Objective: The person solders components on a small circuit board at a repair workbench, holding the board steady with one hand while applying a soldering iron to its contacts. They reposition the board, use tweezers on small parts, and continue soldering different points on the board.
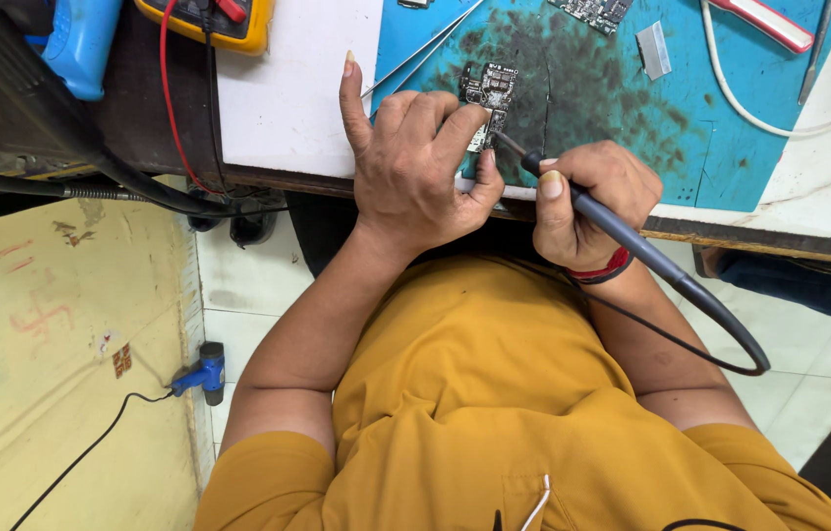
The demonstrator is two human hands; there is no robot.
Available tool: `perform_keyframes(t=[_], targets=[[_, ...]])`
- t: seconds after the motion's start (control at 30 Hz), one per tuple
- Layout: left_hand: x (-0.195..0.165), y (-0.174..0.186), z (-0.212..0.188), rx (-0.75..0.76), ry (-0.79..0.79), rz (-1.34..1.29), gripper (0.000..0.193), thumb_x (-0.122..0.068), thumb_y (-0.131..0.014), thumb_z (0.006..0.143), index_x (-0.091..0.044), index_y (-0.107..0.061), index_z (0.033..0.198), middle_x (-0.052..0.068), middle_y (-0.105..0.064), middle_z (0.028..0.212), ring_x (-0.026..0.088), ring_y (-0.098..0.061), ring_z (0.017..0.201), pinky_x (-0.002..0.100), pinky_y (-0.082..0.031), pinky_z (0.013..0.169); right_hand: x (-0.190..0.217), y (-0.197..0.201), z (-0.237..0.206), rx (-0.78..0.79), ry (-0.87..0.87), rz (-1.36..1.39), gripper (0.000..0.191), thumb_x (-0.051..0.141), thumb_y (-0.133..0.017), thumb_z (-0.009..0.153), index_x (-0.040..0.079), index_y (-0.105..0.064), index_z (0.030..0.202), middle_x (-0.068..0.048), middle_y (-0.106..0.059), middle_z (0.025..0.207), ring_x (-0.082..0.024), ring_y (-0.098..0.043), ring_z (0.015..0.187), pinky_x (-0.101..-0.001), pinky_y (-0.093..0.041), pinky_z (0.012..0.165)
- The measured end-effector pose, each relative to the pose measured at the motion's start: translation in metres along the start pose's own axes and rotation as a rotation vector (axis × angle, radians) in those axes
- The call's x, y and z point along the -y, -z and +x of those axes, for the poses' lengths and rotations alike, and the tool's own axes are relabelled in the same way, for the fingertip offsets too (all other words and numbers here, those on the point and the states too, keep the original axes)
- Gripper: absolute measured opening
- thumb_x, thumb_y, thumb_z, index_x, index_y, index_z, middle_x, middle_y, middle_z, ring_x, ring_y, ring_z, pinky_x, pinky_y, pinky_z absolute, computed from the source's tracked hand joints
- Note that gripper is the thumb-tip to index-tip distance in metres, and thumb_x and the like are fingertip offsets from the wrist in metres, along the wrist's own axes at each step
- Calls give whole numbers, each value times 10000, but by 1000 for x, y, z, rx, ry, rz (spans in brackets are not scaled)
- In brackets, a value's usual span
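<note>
Circuit board [490,95], small and dark, lies on the stained blue mat [573,98] at the near edge of the bench, directly under the fingertips of the left hand [413,162]. That hand is pressed down on the board's near end, fingers curled over it, forefinger raised and pointing away from the body; it pins the board rather than lifting it. Right hand [587,202] sits just beside the left, closed in a pen grip around a slim dark soldering iron [622,231]. The iron's tip meets the board near the left fingertips; whether it actually touches the surface cannot be told. Its black cord [730,344] loops down past the right wrist, which carries a red band [604,267].

Beyond the left forefinger, tweezers [425,47] lie across the boundary between the mat and a white panel [287,88]. Further off to the left of that hand stand a yellow meter [209,25] with red lead [171,108] and a blue tool [81,44]. Beyond the right hand lie a second board [592,12], a small grey strip [653,49] and a white cable [759,118]. On the floor, well left of the person, a blue plug [201,374] rests beside a yellow sheet [52,374]. Person wears a mustard shirt [494,413].
</note>
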State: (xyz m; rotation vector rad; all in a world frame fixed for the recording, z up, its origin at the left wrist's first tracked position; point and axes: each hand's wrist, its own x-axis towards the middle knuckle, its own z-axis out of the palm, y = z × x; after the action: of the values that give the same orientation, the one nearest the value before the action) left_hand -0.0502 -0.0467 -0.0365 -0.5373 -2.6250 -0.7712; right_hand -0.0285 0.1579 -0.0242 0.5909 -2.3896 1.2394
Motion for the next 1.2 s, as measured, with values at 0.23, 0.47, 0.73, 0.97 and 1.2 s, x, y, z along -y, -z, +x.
perform_keyframes(t=[0.23,0.47,0.73,0.97,1.2], targets=[[1,1,-1,-1,-3,-16,310,-335,-697,886,-152,-727,1136,14,-591,1031,222,-566,1046,608,-36,1279,-1,-1,-1,-7,9,5,98,63,-651,1040,12,-599,975,-133,-687,866,-270,-641,708,-338,-509,637],[0,1,0,-2,6,-15,305,-334,-699,882,-147,-721,1122,11,-592,1027,221,-569,1040,612,-34,1281,-1,-2,-1,-10,7,0,105,67,-650,1049,14,-595,975,-126,-690,869,-265,-651,715,-335,-512,641],[-1,1,-2,1,5,-6,314,-334,-700,878,-154,-722,1134,18,-591,1036,227,-567,1045,609,-38,1281,0,-1,-1,-4,6,4,103,63,-651,1044,12,-597,973,-129,-683,862,-272,-651,716,-339,-513,642],[0,0,-2,9,3,-18,312,-338,-700,886,-155,-720,1137,10,-591,1030,216,-567,1036,615,-36,1275,1,-1,-1,-15,11,-2,102,60,-648,1051,15,-588,983,-134,-686,879,-265,-653,696,-338,-517,647],[0,0,-2,13,1,-8,314,-347,-694,885,-153,-721,1130,15,-592,1030,222,-565,1035,614,-36,1276,0,-1,-2,-25,9,-11,105,60,-651,1042,12,-588,973,-133,-683,867,-277,-647,716,-344,-511,641]])
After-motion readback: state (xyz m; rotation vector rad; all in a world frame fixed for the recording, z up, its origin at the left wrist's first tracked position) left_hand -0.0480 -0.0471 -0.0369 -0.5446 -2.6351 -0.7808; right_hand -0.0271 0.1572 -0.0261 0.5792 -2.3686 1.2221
